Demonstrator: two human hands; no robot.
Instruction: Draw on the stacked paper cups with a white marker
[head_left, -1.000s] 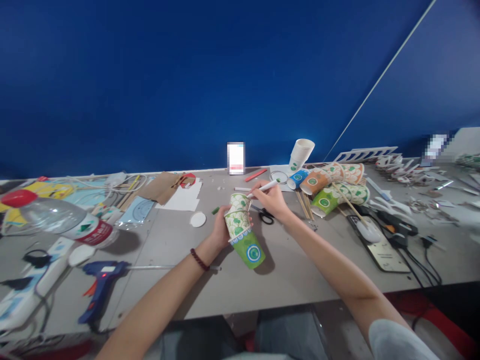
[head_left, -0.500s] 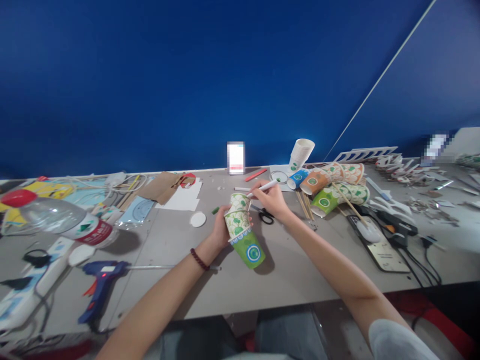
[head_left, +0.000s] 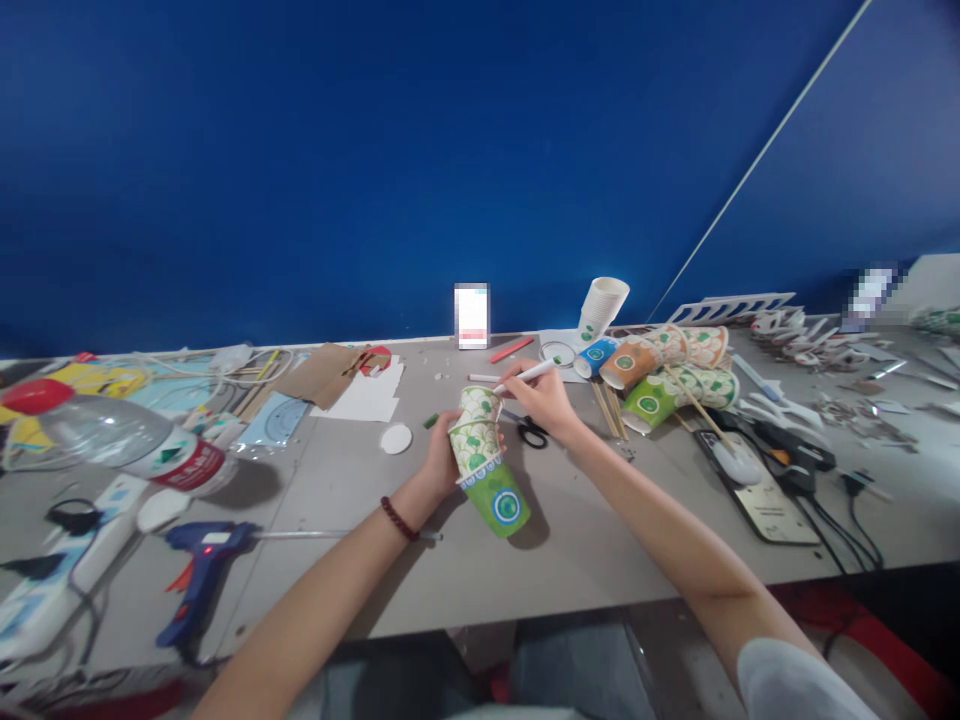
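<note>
A plain blue wall panel (head_left: 375, 160) spans the rear. To the right, a thin pale diagonal strip (head_left: 765, 155) marks the panel division. A grey worktop (head_left: 337, 560) adjoins the wall base. Lighting is uneven: the blue surface is brighter at centre and darker toward the upper left.

the left hand (head_left: 444, 452) is partly hidden behind the stacked cups (head_left: 478, 449).

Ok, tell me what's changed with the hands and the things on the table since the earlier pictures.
Nothing visibly changed. The left hand still holds the green-patterned cups, and the right hand keeps the white pen at the top one. The bottle and glue gun stayed put.
</note>
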